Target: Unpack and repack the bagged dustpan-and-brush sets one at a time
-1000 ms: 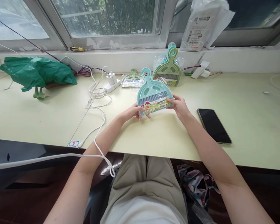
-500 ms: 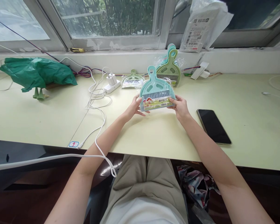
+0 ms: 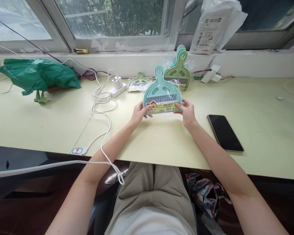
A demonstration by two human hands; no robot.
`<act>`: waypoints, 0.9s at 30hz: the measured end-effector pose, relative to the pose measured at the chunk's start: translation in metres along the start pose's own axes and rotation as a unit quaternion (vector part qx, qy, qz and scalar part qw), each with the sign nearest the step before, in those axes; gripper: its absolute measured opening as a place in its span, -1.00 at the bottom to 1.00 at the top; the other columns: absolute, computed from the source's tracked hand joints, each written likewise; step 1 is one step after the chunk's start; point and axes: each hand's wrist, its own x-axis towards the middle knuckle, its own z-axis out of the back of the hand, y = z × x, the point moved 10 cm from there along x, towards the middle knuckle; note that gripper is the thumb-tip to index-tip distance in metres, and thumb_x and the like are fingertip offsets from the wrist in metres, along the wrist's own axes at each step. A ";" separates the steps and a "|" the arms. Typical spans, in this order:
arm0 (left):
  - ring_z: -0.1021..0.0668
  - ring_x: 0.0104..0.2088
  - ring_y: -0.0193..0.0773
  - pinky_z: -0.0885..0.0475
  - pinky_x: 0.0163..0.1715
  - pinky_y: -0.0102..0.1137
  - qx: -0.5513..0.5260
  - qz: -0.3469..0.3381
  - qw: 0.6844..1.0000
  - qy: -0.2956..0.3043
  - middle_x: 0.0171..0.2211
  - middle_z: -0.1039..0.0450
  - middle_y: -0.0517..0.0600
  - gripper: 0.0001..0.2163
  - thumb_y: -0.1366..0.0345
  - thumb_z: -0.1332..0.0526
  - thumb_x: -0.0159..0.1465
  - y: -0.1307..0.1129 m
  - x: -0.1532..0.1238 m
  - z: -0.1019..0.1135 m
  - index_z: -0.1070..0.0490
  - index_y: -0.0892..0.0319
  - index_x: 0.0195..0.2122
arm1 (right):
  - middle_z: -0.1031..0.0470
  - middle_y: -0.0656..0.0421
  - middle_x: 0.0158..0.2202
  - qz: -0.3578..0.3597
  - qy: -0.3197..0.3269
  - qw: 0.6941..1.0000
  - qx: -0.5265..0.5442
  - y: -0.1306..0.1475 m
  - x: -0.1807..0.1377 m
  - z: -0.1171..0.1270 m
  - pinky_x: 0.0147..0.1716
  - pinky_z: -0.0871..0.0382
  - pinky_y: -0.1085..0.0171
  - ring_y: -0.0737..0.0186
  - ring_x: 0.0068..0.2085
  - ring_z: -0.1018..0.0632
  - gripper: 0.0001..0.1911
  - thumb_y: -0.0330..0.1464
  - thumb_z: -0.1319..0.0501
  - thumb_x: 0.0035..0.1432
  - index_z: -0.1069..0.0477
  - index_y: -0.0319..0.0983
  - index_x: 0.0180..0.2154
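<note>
A mint-green dustpan and brush set, in clear wrap with a printed label along its lower edge, is held up over the table between both hands. My left hand grips its lower left corner, thumb in front. At the lower right corner my right hand has its thumb on the label and its fingers behind. Behind it, several wrapped dustpan sets, a green one in front, lean upright against the wall. A smaller green dustpan set lies near the wall, partly covered by the held set.
A black phone lies right of my right arm. White cables run from a power strip and cross my left forearm. A green plastic bag lies far left. A yellow cutter and white parcel bag sit on the sill.
The dustpan set has shifted slightly left and turned more level, its label facing me squarely. The left fingers, spread beneath it before, have closed on its corner.
</note>
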 end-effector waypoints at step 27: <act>-0.47 -0.65 -0.48 -0.22 -0.75 -0.54 0.072 -0.031 0.997 0.015 -0.27 -0.44 -0.07 -0.65 0.09 -0.19 0.23 -0.001 -0.002 -0.005 -0.05 0.13 -0.15 | -0.44 0.19 -0.17 0.060 0.048 0.990 -0.116 -0.003 -0.003 -0.017 -0.42 -0.60 0.24 0.25 -0.34 -0.55 -0.30 -0.01 -0.38 -0.15 -0.18 -0.09 -0.02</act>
